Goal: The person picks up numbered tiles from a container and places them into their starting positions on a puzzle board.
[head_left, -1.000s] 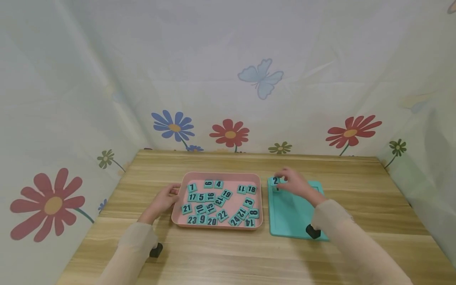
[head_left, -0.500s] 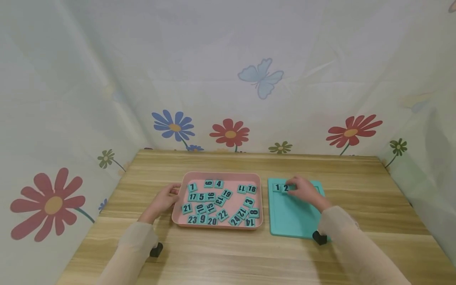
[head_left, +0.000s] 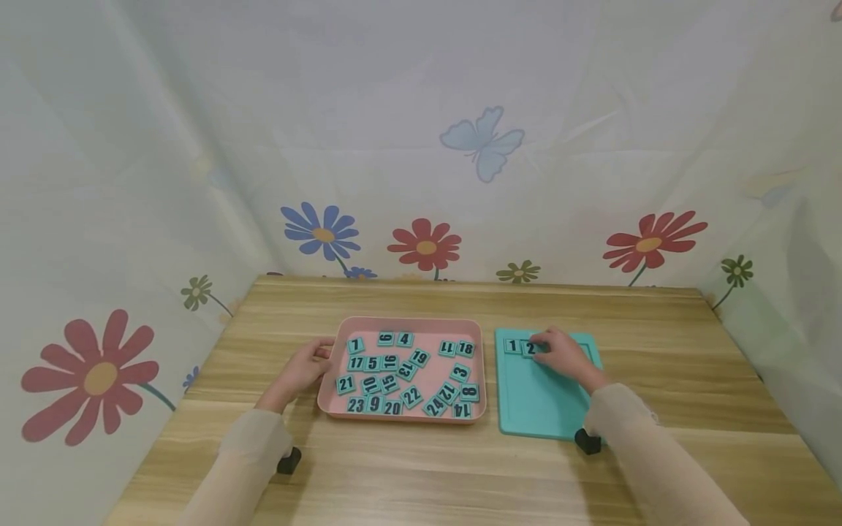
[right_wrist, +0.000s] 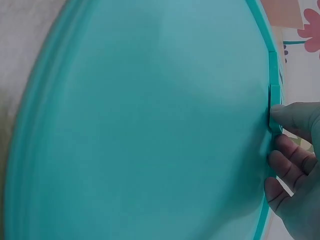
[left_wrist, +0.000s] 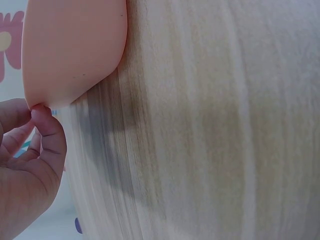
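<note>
My left hand (head_left: 304,371) pinches the left rim of a pink tray (head_left: 403,418) between thumb and finger; the left wrist view shows the grip at the tray's corner (left_wrist: 75,50). On a turquoise board (head_left: 542,402) to the right of the tray, a tile with the number 1 (head_left: 511,346) lies in the upper left corner. Just right of it is a tile with the number 2 (head_left: 529,348), pinched at its right side by my right hand (head_left: 567,358). In the right wrist view, the thumb presses against the edge of this tile (right_wrist: 274,95), along the board's far rim.
Several loose turquoise number tiles (head_left: 373,404) lie in the tray, some turned sideways or upside down. Tray and board stand side by side on a wooden table (head_left: 408,482). A flowered cloth (head_left: 368,183) rises behind the table and at both sides.
My right hand has brought the 2 tile from over the 1 tile to the right and down beside it on the board. The left hand has stayed at the tray.
</note>
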`<state>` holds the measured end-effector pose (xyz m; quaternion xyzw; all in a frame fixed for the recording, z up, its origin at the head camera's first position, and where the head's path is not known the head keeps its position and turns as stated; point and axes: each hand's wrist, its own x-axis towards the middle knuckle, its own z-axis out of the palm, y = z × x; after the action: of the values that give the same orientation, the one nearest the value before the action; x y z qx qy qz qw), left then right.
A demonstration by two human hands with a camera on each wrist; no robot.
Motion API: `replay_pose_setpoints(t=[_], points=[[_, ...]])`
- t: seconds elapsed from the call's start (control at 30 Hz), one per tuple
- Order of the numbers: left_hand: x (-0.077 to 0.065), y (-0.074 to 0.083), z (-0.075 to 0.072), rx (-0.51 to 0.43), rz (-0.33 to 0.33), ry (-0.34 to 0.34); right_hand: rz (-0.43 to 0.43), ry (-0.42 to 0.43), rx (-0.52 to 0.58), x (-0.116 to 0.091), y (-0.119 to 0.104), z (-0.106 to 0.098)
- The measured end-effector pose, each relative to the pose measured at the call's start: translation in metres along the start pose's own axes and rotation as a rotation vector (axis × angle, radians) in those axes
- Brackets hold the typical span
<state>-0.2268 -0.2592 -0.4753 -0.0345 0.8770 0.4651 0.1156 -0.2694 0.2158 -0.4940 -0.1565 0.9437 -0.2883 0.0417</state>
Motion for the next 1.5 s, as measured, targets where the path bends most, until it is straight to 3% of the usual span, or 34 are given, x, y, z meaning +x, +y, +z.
replay_pose_setpoints(t=[0.5, 0.8, 1.2, 1.5], points=[[0.0, 0.0, 0.001, 0.008, -0.006, 0.007, 0.035, 0.047, -0.033, 0.001, -0.001, 0.006], [-0.001, 0.001, 0.001, -0.021, -0.002, -0.004, 0.089, 0.036, -0.022, 0.003, -0.01, -0.002], [0.0, 0.0, 0.0, -0.038, -0.005, -0.003, -0.106, 0.017, 0.107, 0.005, -0.058, -0.007], [0.0, -0.001, 0.0, -0.045, 0.005, -0.001, -0.229, -0.058, 0.075, 0.004, -0.094, 0.003]])
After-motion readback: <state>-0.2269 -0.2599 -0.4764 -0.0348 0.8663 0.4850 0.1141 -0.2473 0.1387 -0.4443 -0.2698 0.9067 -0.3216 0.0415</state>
